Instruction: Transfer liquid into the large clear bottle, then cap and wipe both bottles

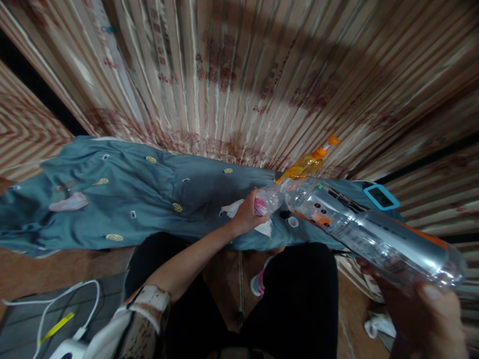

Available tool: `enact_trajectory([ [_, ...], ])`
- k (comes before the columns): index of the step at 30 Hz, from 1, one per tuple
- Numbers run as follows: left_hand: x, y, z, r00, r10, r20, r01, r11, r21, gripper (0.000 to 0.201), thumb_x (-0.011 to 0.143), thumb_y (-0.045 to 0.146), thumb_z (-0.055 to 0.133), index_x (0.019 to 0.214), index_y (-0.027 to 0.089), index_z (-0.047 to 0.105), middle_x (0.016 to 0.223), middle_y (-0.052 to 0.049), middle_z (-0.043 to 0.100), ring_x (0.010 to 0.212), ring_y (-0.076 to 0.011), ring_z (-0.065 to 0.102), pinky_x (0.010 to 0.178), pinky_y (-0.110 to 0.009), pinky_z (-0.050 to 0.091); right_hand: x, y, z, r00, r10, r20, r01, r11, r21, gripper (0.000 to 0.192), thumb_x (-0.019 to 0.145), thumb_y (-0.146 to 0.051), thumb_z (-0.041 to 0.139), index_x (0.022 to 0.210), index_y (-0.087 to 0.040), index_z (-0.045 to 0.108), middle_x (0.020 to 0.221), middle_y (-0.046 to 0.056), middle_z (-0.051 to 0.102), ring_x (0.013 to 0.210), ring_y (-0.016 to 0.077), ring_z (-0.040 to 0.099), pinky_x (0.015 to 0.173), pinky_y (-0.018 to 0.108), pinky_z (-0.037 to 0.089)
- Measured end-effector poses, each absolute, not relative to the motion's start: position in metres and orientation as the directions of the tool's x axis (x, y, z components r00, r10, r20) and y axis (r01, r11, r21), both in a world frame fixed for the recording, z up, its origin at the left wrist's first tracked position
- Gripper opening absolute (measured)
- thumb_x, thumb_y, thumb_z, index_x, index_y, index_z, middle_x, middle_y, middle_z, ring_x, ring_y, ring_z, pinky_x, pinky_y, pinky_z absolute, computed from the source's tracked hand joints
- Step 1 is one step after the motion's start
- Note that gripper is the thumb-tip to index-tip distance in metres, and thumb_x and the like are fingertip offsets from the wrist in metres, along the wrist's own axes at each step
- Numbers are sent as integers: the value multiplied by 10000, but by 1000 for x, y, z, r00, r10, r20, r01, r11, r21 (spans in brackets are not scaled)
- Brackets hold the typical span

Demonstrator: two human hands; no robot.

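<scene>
At the centre of the head view, just right of the middle, two clear bottle necks come together: the large bottle (374, 234) slants from the lower right up towards the centre, and its mouth end faces the small bottle (272, 198). Whether the rims touch is too unclear to tell. The small bottle points up and right from the left hand (247, 214), which is curled around its lower part and is the nearer one to the meeting necks. At the lower right, the right hand (430, 314), blurred, grips the large bottle near its base, thumb and fingers on opposite sides.

The large bottle is transparent plastic, glossy, with a silver wrap edged in orange and a small orange picture near the shoulder; how much liquid it holds is hard to judge. The small bottle is clear too, with a pink-and-white patch beside the fingers. Below it, white tissue (265, 228) lies on the teal cloth (202, 182); a yellow pump bottle (305, 167) is just behind the necks.
</scene>
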State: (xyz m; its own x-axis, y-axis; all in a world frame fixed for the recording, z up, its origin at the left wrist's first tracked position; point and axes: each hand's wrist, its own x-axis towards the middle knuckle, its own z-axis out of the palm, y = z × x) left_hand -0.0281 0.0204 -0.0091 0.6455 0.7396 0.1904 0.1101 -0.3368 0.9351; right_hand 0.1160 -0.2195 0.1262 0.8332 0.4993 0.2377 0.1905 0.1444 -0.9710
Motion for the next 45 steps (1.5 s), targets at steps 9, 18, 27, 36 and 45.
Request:
enact_trajectory([
  [9,-26,23,-14,640,735,224,71,-346,935,902,617,267,792,1377,170,316,1380,-160,499,1248,-314,515,1080,-483,390,104,-219,128,811,526,257,208,151,-966,435,601,-409,764,974,-209,666,1102,94,625,874,229,607,575,282,547],
  [18,-27,23,-13,647,728,227,69,-352,933,899,631,264,788,1383,137,311,1376,-175,507,1264,-315,505,1079,-478,399,129,-226,118,816,527,237,166,178,-970,496,499,-360,771,958,-206,663,1010,98,641,786,250,618,545,336,558],
  [27,-29,21,-8,654,733,188,112,-339,934,893,645,258,781,1390,116,310,1359,-184,524,1251,-305,521,1062,-459,421,123,-223,119,805,532,263,193,184,-964,425,540,-359,762,932,-224,673,1009,88,643,789,245,616,554,343,575],
  [36,-28,22,-12,650,732,207,74,-332,940,898,637,278,787,1396,176,318,1369,-152,518,1247,-311,512,1066,-486,403,115,-219,123,814,525,248,186,169,-968,455,528,-400,796,932,-227,676,1049,80,626,818,244,614,520,303,559],
  [45,-28,21,-9,645,738,199,88,-330,940,888,631,260,787,1386,162,330,1351,-155,526,1246,-320,512,1064,-485,405,115,-219,123,823,516,237,169,175,-970,503,538,-387,789,995,-213,670,1018,91,634,809,246,612,566,332,573],
])
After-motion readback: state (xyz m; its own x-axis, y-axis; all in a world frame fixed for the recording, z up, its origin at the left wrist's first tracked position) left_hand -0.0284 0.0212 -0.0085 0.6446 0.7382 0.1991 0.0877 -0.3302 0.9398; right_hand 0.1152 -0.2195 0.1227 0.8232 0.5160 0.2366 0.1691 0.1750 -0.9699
